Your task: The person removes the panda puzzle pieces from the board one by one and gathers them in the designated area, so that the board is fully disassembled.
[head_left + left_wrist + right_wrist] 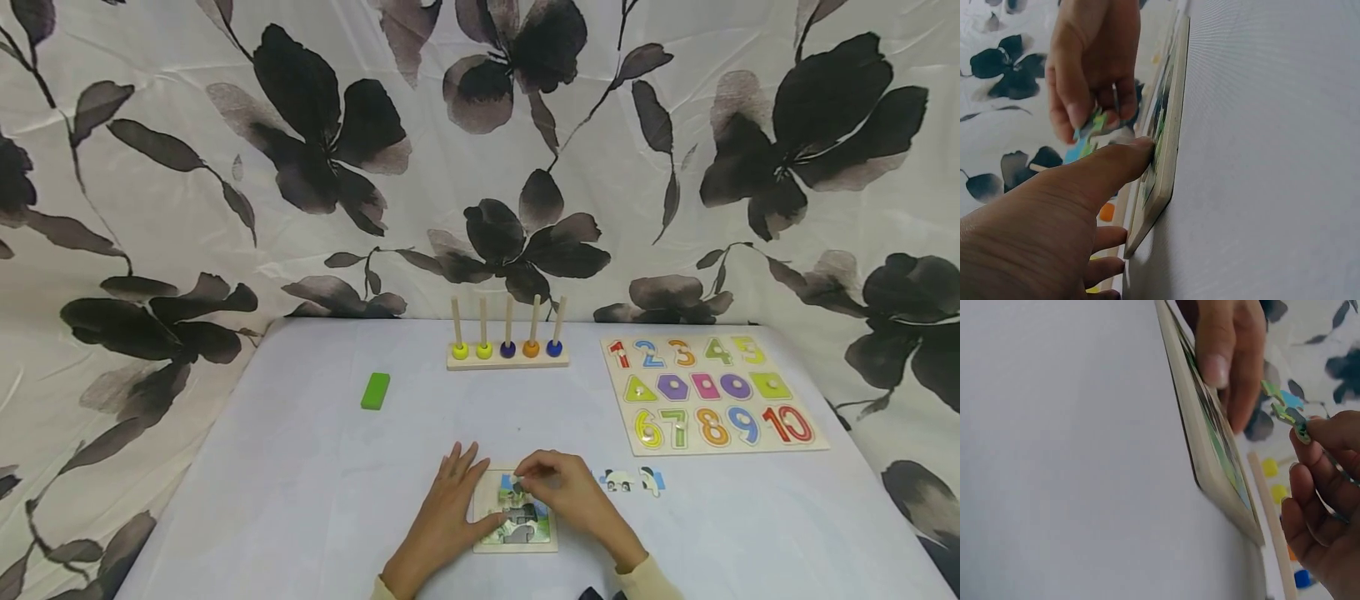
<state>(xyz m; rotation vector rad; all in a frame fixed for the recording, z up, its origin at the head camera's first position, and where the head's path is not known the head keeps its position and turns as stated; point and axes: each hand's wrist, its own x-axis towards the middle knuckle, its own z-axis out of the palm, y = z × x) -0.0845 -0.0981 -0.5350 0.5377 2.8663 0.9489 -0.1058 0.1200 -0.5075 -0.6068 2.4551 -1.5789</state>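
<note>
A small wooden jigsaw board (517,548) with panda picture pieces lies flat at the front of the table. My left hand (450,510) is spread along its left edge, fingers extended, and the thumb presses on the pieces in the frame. Above the board, my right hand (564,493) pinches a green and blue jigsaw piece (1282,414) between thumb and fingertips. That piece is raised over the upper part of the board and tilted in the wrist views. Right of this hand lie two loose jigsaw pieces, one with a panda face (618,480) and one with a blue edge (659,480).
A number and shape puzzle board (701,400) lies at the right. Farther back stands a peg rack (508,362) with coloured beads on its upright pegs. A green block (376,391) lies left of it. Floral cloth (420,167) hangs behind the table.
</note>
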